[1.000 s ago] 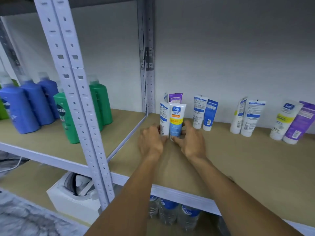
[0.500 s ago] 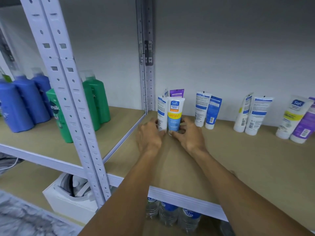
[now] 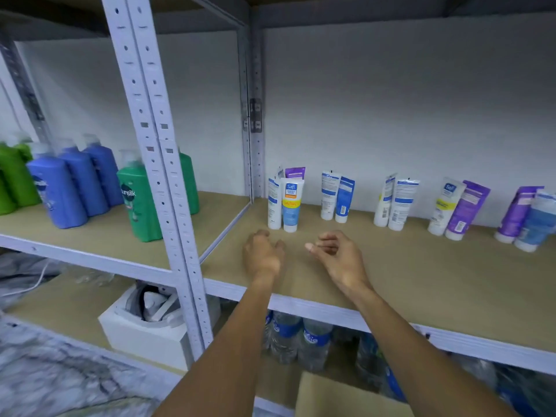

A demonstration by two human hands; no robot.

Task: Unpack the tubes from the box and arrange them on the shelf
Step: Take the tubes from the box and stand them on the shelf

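Note:
A blue and white tube (image 3: 291, 206) stands upright on the wooden shelf (image 3: 406, 284), with a white tube (image 3: 274, 206) beside it and a purple tube (image 3: 295, 173) behind. More tubes lean on the back wall in pairs: white and blue (image 3: 337, 197), two white (image 3: 396, 203), white and purple (image 3: 458, 209), purple and blue (image 3: 528, 218). My left hand (image 3: 263, 254) and my right hand (image 3: 335, 255) hover just in front of the standing tubes, fingers loosely curled, holding nothing. A corner of the cardboard box (image 3: 346, 398) shows at the bottom.
A perforated metal upright (image 3: 162, 176) stands left of my arms. Blue and green shampoo bottles (image 3: 90, 185) fill the left shelf. Water bottles (image 3: 301, 338) and a white foam block (image 3: 144, 326) sit on the lower level.
Both hands have let go of the standing tubes and drawn back toward me. The tubes stay upright where they were set.

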